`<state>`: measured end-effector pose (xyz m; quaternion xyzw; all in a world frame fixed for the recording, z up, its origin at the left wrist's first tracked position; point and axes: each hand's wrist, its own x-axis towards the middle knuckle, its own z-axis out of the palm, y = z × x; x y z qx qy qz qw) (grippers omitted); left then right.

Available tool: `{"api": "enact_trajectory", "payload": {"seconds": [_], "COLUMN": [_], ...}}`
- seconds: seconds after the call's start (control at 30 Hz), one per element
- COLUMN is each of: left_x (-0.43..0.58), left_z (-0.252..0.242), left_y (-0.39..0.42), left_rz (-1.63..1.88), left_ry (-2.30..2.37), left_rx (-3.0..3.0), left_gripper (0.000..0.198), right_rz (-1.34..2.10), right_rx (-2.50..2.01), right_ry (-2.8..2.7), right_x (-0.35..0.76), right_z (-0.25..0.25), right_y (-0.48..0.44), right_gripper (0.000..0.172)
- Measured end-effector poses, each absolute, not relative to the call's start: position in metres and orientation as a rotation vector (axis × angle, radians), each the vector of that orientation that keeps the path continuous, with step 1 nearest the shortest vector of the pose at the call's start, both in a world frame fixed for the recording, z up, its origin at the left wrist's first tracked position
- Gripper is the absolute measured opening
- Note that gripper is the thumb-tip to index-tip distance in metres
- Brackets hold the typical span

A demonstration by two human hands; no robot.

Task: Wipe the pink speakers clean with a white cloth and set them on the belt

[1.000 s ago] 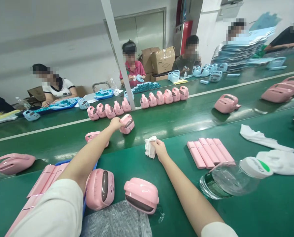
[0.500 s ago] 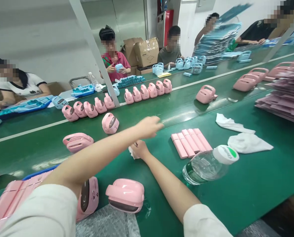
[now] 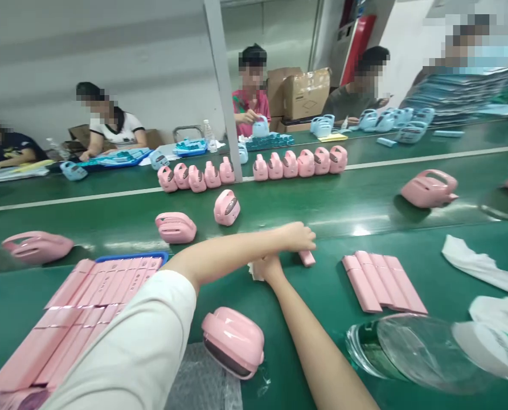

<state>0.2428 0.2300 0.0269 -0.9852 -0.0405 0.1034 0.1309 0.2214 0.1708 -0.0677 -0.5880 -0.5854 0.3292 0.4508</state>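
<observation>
My left hand (image 3: 297, 237) reaches across my right arm and grips a small pink bar (image 3: 307, 258) just above the green table. Hidden partly beneath the left forearm, my right hand (image 3: 270, 267) is closed on a crumpled white cloth (image 3: 252, 271). A row of several more pink bars (image 3: 382, 282) lies to the right of both hands. A pink handheld device (image 3: 233, 341) lies near my right elbow. Two more pink devices (image 3: 226, 207) (image 3: 176, 227) sit on the belt beyond my hands.
A blue tray (image 3: 160, 257) of pink bars sits at the left. A clear water bottle (image 3: 412, 350) lies on its side at the lower right, beside white cloths (image 3: 478, 265). A line of pink devices (image 3: 275, 165) stands along the belt's white stripe. Several people work at the far side.
My left hand moved right from the device on the belt, crossed over my right arm, and now holds one pink bar taken clear of the row. The right hand kept its cloth.
</observation>
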Motion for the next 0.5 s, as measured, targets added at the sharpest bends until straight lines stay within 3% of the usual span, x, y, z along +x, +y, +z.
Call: {"api": "enact_trajectory", "payload": {"seconds": [0.1,0.3,0.5], "left_x": [0.207,0.154,0.061], "left_z": [0.031,0.044,0.108], "left_y": [0.274,0.298,0.295], "left_rz": [0.389,0.469,0.539], "left_ry": [-0.381,-0.843,-1.426], "left_rx": [-2.790,-2.698,-2.533], "left_gripper": [0.016,0.019,0.046], "right_rz": [0.888,0.977,1.194], "right_rx": [-1.429,-1.261,-1.062], "right_ry": [-1.381,-1.140,-0.763], "right_x": [0.220,0.224,0.230], "right_z": [-0.070,-0.060,-0.063], "right_y": [0.169,0.165,0.173], "right_gripper": [0.025,0.032,0.044]}}
